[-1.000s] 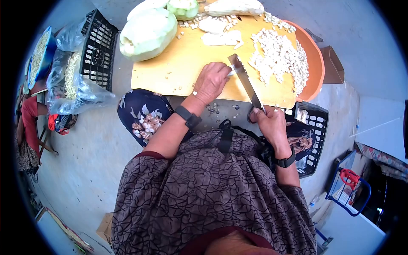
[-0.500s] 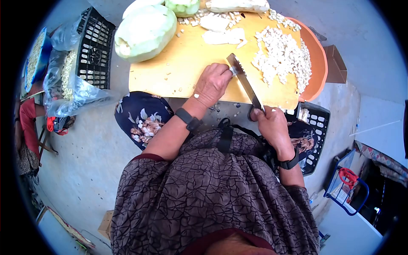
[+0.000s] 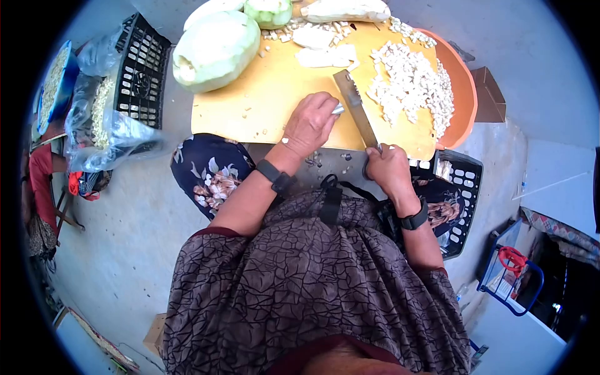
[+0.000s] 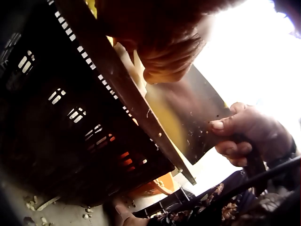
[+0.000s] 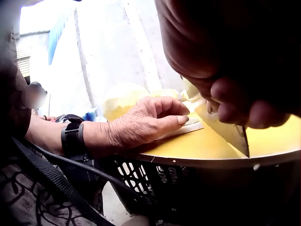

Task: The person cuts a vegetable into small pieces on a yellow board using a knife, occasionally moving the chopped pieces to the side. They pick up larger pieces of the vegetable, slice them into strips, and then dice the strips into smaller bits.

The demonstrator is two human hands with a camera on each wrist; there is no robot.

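Observation:
My left hand (image 3: 310, 122) pinches a pale gourd strip (image 3: 339, 109) near the front of a yellow cutting board (image 3: 250, 109). In the right wrist view, pale strips (image 5: 181, 132) lie under its curled fingers and thumb. My right hand (image 3: 389, 170) grips a broad kitchen knife (image 3: 357, 106) by its handle, with the blade slanting over the board just right of the left fingertips. The left wrist view shows the blade's wide face (image 4: 195, 113) close by the left fingers. Diced gourd (image 3: 406, 78) is heaped on the board's right side.
A large pale green gourd (image 3: 215, 50), a smaller one (image 3: 269, 12) and peeled pieces (image 3: 325, 56) lie at the back of the board. An orange basin (image 3: 462, 94) sits at its right edge. Black crates (image 3: 144, 75) and a plastic bag (image 3: 100, 125) stand to the left.
The right hand has moved forward and slightly left, carrying the knife farther over the board. The left hand stays nearly in place, with the pale strip showing at its fingertips.

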